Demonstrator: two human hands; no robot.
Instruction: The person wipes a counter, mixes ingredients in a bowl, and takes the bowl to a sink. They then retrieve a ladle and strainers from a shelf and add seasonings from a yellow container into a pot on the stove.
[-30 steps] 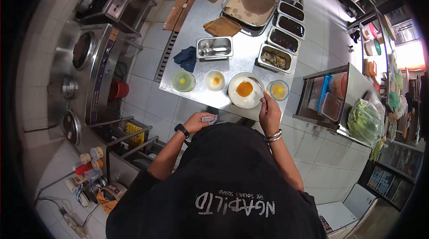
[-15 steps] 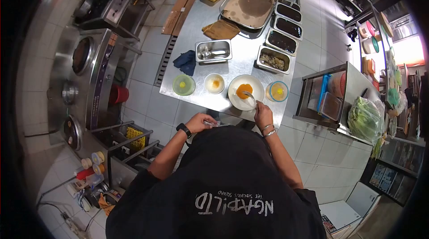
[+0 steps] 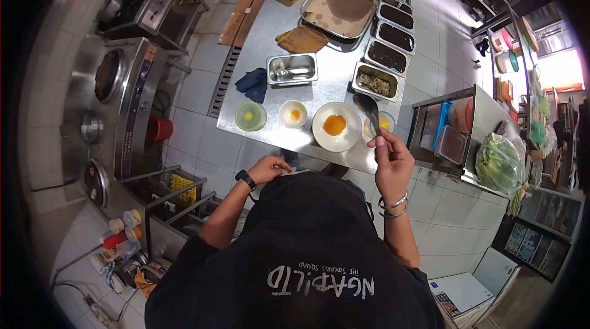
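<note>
My right hand (image 3: 393, 160) grips a dark metal spoon (image 3: 367, 106) by its handle. The spoon's bowl is raised over the right side of the table, above a glass bowl (image 3: 388, 121) with yellow contents, which it partly hides. To its left stands a white bowl (image 3: 322, 139) with an orange, yolk-like pool (image 3: 335, 125) in it. A smaller white bowl (image 3: 293, 114) with an orange patch and a green bowl (image 3: 251, 117) stand farther left. My left hand (image 3: 270, 170) is closed in front of my body, below the table edge, by something small and whitish that I cannot identify.
On the steel table (image 3: 279, 132) are a metal pan with a utensil (image 3: 292, 71), a dark blue cloth (image 3: 253, 85), a brown cloth (image 3: 301, 40) and a paper-lined tray (image 3: 341, 3). Metal containers (image 3: 375, 82) line the right edge. Bagged greens (image 3: 499, 163) lie on a side table.
My right hand has moved right with the spoon, lifting it out of the white bowl to above the glass bowl. The left hand has shifted slightly left, still low by my body.
</note>
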